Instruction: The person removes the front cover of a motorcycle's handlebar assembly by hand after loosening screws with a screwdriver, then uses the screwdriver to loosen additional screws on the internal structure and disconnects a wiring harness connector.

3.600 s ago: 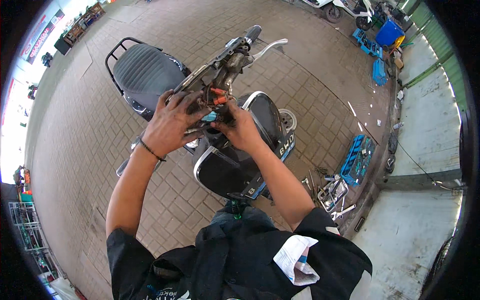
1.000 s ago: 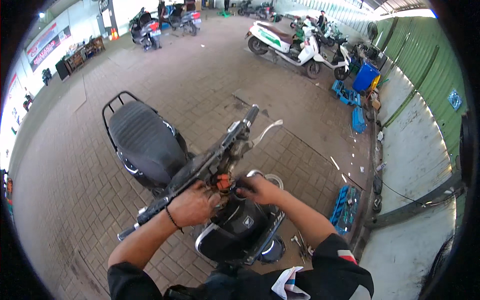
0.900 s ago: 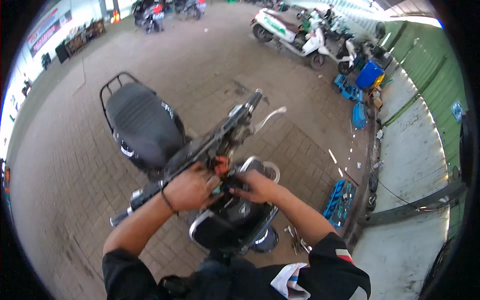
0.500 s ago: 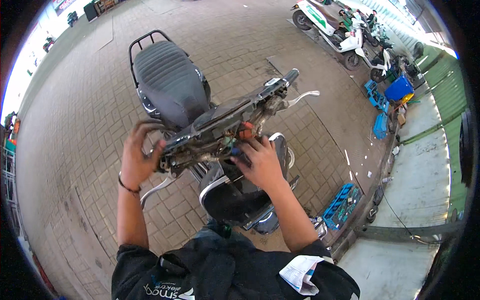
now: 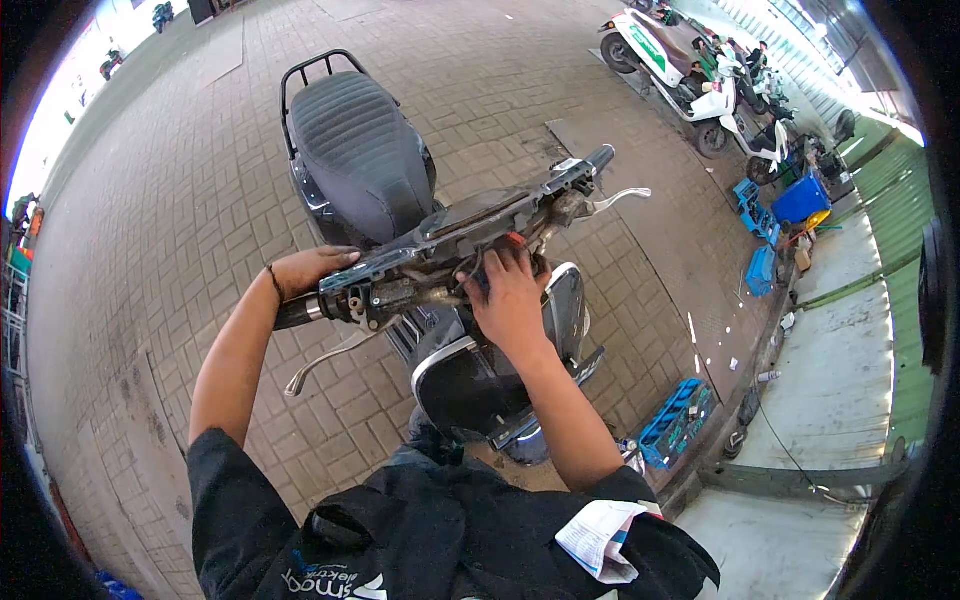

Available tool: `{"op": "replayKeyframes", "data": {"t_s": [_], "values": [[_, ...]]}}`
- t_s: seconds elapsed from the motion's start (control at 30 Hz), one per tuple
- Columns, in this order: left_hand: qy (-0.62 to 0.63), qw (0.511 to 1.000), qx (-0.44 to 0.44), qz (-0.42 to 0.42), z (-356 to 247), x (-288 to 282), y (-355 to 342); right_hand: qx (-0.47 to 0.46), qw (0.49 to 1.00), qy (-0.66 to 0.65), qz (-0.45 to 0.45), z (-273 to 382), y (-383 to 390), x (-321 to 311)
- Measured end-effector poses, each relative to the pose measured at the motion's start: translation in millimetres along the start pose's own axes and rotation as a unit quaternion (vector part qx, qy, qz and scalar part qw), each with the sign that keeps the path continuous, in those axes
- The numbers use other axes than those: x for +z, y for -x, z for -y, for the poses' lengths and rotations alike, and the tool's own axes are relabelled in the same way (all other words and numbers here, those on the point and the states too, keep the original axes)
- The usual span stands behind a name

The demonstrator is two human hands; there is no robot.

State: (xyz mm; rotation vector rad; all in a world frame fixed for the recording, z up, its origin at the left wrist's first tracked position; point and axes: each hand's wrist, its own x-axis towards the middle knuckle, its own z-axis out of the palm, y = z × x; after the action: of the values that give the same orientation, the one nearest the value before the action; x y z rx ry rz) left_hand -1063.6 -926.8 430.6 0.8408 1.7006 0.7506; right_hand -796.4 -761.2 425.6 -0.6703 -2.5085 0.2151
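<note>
A scooter with a dark ribbed seat (image 5: 345, 135) stands before me, its handlebar (image 5: 395, 295) bared on my side. My left hand (image 5: 312, 268) grips the left end of the glossy dark handlebar cover (image 5: 470, 212), fingers along its far edge and thumb hidden. Beside that wrist are the black grip (image 5: 297, 312) and a silver brake lever (image 5: 325, 362). My right hand (image 5: 508, 305) reaches into the middle of the handlebar, its bent fingers closed on wiring; the fingertips are partly hidden. Just beyond them shows a red-orange connector (image 5: 515, 240).
Below the handlebar is the scooter's dark front panel (image 5: 475, 385). Blue tool trays (image 5: 675, 422) lie at the right, with a blue bin (image 5: 800, 200) farther off. White scooters (image 5: 715, 100) are parked at the far right, near a corrugated wall (image 5: 880, 240).
My left hand has gone from hovering, fingers apart, by the handlebar's left end to resting on the cover. My right hand has moved deeper among the wires, covering much of the red-orange connector.
</note>
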Motion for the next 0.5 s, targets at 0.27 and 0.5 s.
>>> {"op": "replayKeyframes", "data": {"t_s": [0.27, 0.5], "values": [[-0.033, 0.996, 0.068, 0.044, 28.8, -10.3, -22.8, 0.058, 0.997, -0.032, -0.043, 2.0, -4.9, 11.2], [-0.3, 0.92, 0.245, 0.056, 45.8, -24.6, -27.6, 0.022, 0.995, 0.094, -0.04, 6.6, 2.0, 22.2]]}}
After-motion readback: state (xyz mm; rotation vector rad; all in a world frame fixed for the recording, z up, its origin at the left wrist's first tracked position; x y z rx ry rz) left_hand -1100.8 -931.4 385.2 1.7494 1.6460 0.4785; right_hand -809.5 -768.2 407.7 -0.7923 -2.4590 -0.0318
